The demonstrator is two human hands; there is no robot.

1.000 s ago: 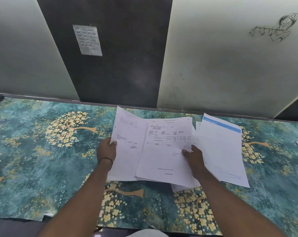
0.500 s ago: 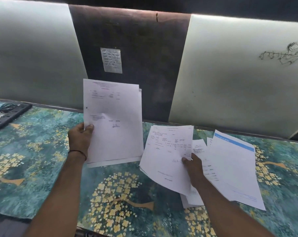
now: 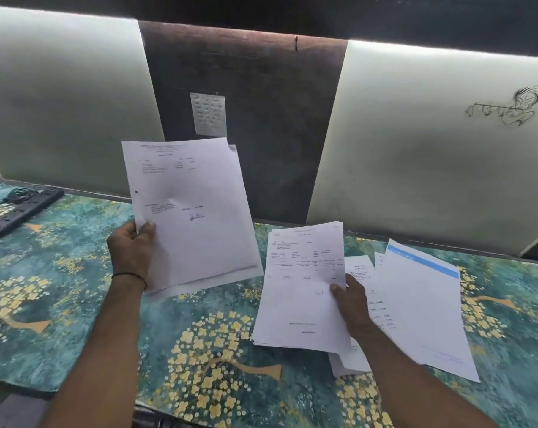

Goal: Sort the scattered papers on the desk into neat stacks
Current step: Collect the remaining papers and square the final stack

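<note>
Pale wall panels (image 3: 60, 103) stand behind the table (image 3: 199, 350), which has a green flowered cover. On its right side lie loose papers (image 3: 422, 304). Left hand (image 3: 131, 251) holds some sheets (image 3: 190, 211) raised upright; right hand (image 3: 351, 301) grips another bundle (image 3: 301, 288) low over the table. A power strip (image 3: 20, 208) lies far left.

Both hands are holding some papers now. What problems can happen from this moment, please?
1. The left hand pinches the raised sheets only at one lower corner; the back sheets already stick out, so they may slip out.
2. The right hand holds the second bundle at one edge, over loose papers; these could mix again.
3. The blue-banded sheet lies askew and may be pushed further.
</note>
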